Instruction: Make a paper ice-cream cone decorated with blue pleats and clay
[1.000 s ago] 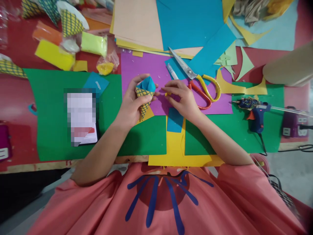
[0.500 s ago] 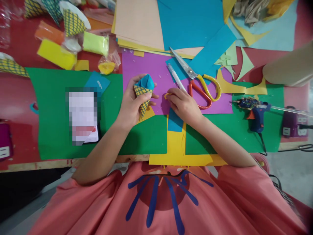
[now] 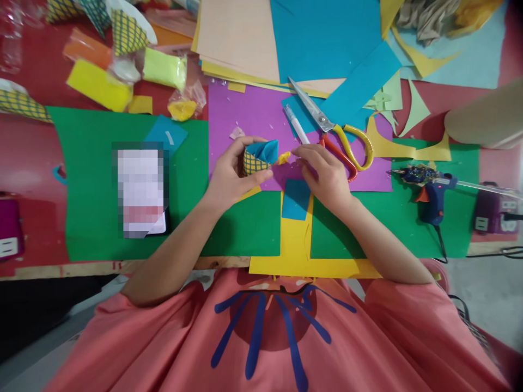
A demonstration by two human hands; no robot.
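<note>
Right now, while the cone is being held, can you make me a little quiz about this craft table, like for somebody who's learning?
1. Which hand holds the criss-cross cone?
2. True or false: both handles of the scissors are yellow.
3. Fill the gap: on the green sheet at the right lies a ____ with an orange trigger.

Key:
1. The left hand.
2. False: one is yellow, the other red.
3. Glue gun.
</note>
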